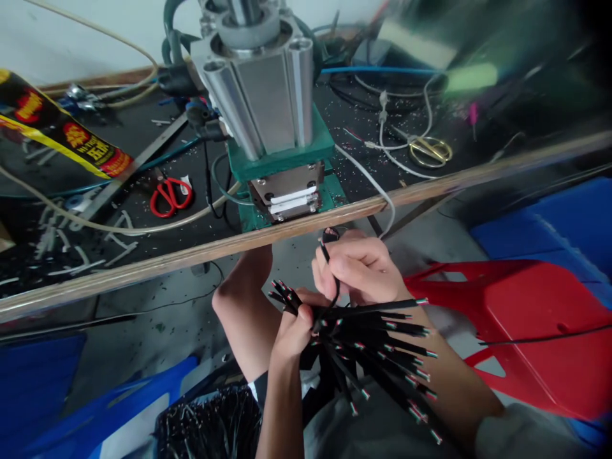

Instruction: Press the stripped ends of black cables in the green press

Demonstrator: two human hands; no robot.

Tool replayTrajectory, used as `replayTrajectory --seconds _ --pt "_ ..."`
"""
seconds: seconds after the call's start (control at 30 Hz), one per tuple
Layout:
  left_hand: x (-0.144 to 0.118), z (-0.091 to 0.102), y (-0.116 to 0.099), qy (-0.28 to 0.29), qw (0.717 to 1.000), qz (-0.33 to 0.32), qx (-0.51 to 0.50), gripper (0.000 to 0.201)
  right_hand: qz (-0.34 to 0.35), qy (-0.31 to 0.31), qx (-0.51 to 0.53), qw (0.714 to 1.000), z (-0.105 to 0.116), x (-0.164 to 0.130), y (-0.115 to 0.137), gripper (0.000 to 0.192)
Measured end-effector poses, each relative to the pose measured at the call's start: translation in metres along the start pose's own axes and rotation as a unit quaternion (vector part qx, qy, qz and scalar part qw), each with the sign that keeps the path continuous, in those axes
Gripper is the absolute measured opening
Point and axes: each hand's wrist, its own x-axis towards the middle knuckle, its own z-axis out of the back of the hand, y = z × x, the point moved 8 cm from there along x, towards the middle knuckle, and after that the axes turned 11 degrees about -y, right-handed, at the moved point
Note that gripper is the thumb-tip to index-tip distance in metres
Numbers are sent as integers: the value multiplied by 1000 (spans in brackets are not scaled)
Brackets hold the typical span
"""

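Below, left hand (296, 325) clenched around fanned bundle of black cables (377, 347), right hand (361, 271) just above, pinching one cable (329, 268).

Dim even light, blurred warped edges

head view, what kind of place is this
Probably a small cable-assembly workshop: a silver pneumatic press on a green base, red-handled scissors on the littered bench, and a bundle of black cut cables in the left hand.

Small workshop, pneumatic press (268, 95) on cluttered bench (143, 261), scissors (171, 194), wire offcuts (62, 236)
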Motion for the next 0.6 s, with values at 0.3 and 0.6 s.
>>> replayTrajectory --seconds 0.3,0.6 --pt "-16 -9 -21 -12 999 6 -42 63 26 97 300 949 -10 10 -22 65" --pt "-21 -30 -43 48 997 22 -62 68 72 185 -98 975 -5 7 -8 12"
